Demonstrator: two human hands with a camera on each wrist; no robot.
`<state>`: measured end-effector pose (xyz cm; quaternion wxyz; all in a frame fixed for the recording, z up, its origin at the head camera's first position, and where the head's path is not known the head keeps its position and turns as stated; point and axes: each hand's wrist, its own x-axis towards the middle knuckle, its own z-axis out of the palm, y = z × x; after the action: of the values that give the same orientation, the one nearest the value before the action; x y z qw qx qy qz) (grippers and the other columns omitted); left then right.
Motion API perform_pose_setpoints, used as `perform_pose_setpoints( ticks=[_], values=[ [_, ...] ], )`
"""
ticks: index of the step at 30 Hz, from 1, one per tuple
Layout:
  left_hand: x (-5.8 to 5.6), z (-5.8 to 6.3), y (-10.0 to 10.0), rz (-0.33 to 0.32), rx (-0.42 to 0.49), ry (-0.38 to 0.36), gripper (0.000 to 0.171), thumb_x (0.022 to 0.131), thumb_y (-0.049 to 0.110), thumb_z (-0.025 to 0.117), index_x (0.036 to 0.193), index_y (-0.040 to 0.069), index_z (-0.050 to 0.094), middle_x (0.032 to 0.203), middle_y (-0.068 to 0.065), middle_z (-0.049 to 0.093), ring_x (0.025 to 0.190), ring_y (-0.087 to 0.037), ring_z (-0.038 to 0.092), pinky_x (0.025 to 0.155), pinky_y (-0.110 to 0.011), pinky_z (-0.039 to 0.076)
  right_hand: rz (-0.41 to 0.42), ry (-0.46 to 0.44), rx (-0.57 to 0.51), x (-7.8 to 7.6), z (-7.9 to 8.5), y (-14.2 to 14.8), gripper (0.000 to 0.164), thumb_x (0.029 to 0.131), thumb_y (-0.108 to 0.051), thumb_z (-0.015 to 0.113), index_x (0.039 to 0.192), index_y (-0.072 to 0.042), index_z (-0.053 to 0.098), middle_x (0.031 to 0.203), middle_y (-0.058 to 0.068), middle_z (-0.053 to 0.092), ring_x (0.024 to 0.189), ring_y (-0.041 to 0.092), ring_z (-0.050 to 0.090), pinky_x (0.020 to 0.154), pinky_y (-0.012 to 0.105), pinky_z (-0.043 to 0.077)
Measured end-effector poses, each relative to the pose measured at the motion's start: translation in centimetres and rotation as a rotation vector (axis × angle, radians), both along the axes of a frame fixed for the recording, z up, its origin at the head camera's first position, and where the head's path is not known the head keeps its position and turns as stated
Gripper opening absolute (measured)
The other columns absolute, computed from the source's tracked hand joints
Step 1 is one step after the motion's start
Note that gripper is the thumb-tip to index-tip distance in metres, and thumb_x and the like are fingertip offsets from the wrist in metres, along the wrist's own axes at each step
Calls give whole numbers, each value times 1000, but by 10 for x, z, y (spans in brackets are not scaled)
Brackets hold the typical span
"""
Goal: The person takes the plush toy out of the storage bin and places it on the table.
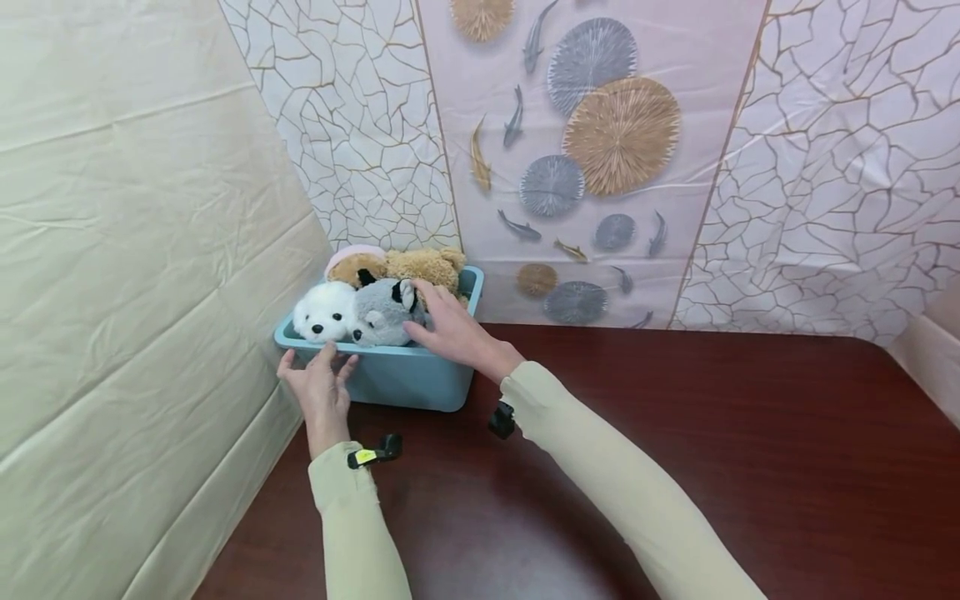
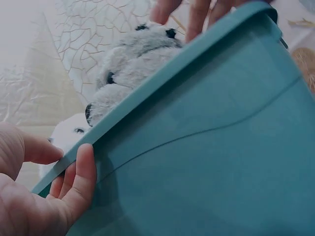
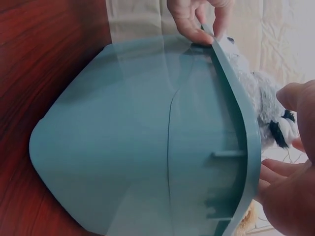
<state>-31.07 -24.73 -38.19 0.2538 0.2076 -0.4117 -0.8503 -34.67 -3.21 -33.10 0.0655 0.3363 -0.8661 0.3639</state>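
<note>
A blue plastic storage bin (image 1: 405, 379) stands at the table's far left, filled with plush toys. My left hand (image 1: 321, 392) pinches its front rim near the left corner, thumb on top and fingers beneath, as the left wrist view shows. At the front of the bin sit a white plush toy (image 1: 324, 312) and a grey plush toy (image 1: 384, 315) with black-edged ears. My right hand (image 1: 457, 329) is at the right side of the grey toy, its thumb and fingers spread and loosely bent. Whether it presses the toy or only hovers, I cannot tell.
Behind them in the bin lie a curly tan plush toy (image 1: 423, 265) and a brown-and-pink one (image 1: 356, 265). A cream cloth wall (image 1: 150, 275) borders the left side, and a patterned backdrop (image 1: 555, 242) hangs behind. The dark red wooden table (image 1: 712, 433) extends right.
</note>
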Motion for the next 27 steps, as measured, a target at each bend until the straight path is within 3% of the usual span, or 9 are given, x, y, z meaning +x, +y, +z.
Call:
perform_pose_setpoints(
  ticks=[6, 16, 20, 27],
  values=[
    [0, -2, -2, -24, 17, -32, 75, 94, 6, 61, 150, 21, 13, 113, -6, 44, 90, -16, 55, 75, -29, 61, -25, -15, -7, 1, 0, -11, 80, 97, -40, 58, 157, -18, 12, 146, 18, 39, 119, 28, 50, 93, 44, 49],
    [2, -4, -4, -58, -36, -28, 72, 96, 12, 60, 149, 19, 12, 117, -4, 40, 98, -16, 54, 88, -32, 60, -59, 0, 14, 0, -3, -22, 92, 92, -40, 66, 158, -13, 8, 152, 19, 35, 139, 33, 39, 109, 48, 43],
    [0, -5, -3, -52, -34, -16, 71, 96, 10, 59, 148, 19, 13, 119, -4, 39, 98, -16, 55, 89, -33, 60, -77, 6, 30, 0, -2, -27, 95, 90, -44, 68, 158, -14, 8, 152, 20, 33, 141, 36, 36, 110, 51, 42],
    [0, -6, -4, -45, -16, -8, 73, 95, 9, 60, 149, 20, 12, 119, -5, 39, 98, -17, 54, 87, -34, 60, -88, -63, 16, -2, 1, -35, 101, 88, -43, 71, 158, -21, 3, 156, 21, 27, 141, 37, 36, 109, 52, 44]
  ],
)
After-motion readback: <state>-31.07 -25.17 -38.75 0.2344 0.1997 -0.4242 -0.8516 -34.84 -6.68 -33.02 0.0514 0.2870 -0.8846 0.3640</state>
